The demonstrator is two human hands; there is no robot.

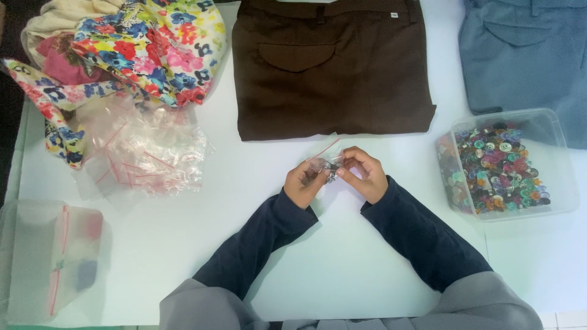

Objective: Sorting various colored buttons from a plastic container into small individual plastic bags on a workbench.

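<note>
Clear plastic, a small zip bag (328, 162) with red seal strip sits pinched between both hands over the white bench (342, 256); left hand (304, 182) and right hand (365, 173) fingers press together on it, its strip slanting up-right toward the brown trousers (330, 67), button tub (510, 165) to the right.

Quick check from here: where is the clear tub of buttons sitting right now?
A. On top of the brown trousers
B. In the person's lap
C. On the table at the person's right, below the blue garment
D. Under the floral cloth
C: the tub of buttons rests on the white table by the right hand, just below the blue garment.
</note>
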